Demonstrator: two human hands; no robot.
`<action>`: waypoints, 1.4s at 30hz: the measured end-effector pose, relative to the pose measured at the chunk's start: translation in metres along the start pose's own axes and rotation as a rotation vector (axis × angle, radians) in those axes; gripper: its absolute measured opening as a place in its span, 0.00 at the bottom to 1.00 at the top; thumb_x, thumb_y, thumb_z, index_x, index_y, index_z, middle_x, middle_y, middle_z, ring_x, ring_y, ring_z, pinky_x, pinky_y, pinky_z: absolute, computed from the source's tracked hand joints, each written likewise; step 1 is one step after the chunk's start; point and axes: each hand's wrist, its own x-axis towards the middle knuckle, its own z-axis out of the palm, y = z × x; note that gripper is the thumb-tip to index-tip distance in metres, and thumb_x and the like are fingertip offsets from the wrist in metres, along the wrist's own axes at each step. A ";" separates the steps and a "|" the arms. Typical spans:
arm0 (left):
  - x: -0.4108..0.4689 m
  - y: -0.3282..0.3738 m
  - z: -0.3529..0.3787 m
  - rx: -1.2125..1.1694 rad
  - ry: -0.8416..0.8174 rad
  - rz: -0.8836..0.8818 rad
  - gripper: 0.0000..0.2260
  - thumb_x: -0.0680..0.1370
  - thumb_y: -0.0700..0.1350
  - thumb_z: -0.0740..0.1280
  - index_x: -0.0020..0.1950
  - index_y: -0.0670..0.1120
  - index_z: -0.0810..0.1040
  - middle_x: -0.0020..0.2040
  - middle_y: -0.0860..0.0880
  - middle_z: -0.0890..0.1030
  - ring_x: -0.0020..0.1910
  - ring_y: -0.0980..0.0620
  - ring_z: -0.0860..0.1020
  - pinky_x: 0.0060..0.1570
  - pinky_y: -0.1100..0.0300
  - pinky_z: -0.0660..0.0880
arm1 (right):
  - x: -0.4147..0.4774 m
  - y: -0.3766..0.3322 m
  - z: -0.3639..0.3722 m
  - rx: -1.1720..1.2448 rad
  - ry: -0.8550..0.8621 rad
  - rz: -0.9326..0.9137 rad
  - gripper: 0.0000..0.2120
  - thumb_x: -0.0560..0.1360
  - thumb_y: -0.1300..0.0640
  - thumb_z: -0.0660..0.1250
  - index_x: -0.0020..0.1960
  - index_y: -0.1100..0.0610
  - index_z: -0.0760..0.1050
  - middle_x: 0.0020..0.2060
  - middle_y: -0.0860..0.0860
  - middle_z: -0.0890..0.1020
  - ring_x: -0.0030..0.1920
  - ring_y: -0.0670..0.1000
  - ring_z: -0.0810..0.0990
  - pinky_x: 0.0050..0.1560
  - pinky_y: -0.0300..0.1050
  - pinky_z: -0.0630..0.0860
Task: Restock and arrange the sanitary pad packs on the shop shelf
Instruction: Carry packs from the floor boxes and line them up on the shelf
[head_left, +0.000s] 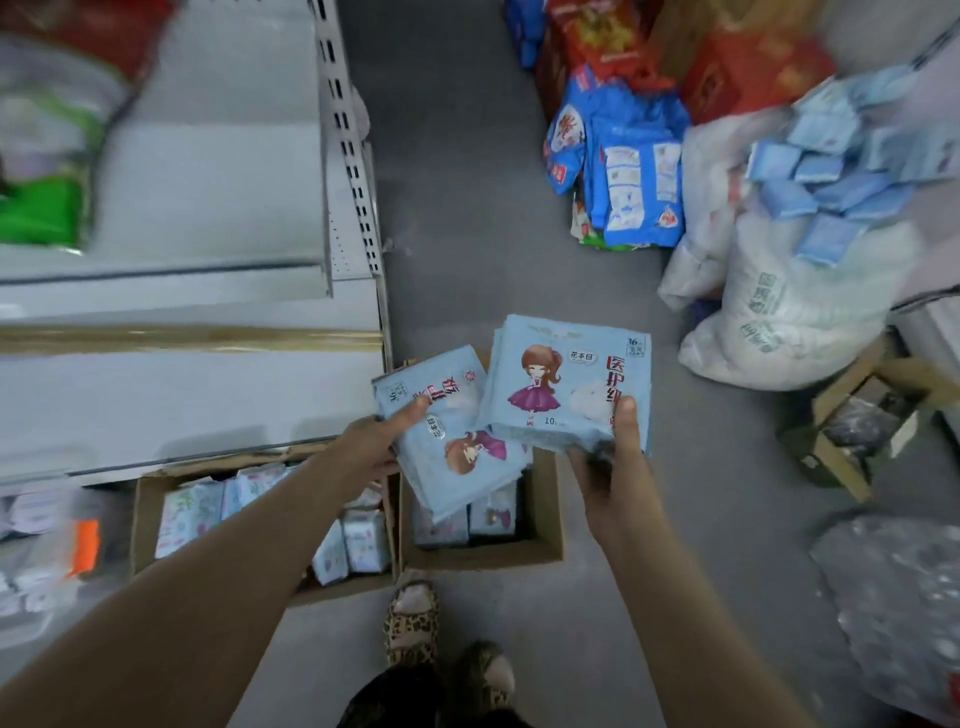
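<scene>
we've got our left hand (376, 447) gripping a tilted stack (457, 447) of blue pad packs, frame centre | right hand (610, 467) pinching a second stack (566, 384), overlapping the first | both above the cardboard box (540, 545), lower centre | shelf (182, 405) at left

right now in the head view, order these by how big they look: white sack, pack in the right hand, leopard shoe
1. white sack
2. pack in the right hand, held nearer the camera, which enlarges it
3. leopard shoe
</scene>
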 end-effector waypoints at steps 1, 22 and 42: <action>-0.018 0.011 -0.006 -0.007 -0.004 0.025 0.18 0.74 0.58 0.71 0.55 0.45 0.80 0.41 0.51 0.87 0.43 0.52 0.85 0.38 0.60 0.80 | -0.014 -0.005 0.005 0.021 -0.013 -0.004 0.16 0.77 0.43 0.69 0.58 0.53 0.80 0.49 0.51 0.88 0.46 0.49 0.88 0.34 0.39 0.81; -0.437 0.049 -0.163 -0.199 0.322 0.589 0.28 0.65 0.65 0.72 0.55 0.45 0.81 0.49 0.47 0.85 0.48 0.47 0.82 0.45 0.55 0.77 | -0.346 -0.041 0.085 0.117 -0.545 -0.201 0.14 0.75 0.52 0.73 0.58 0.55 0.79 0.51 0.51 0.87 0.55 0.49 0.84 0.48 0.44 0.84; -0.687 0.082 -0.553 -0.448 0.587 0.932 0.23 0.74 0.60 0.72 0.58 0.43 0.78 0.42 0.47 0.81 0.41 0.49 0.80 0.38 0.57 0.75 | -0.638 0.131 0.464 0.115 -0.898 -0.191 0.26 0.68 0.54 0.79 0.63 0.60 0.77 0.58 0.55 0.83 0.59 0.52 0.82 0.54 0.46 0.83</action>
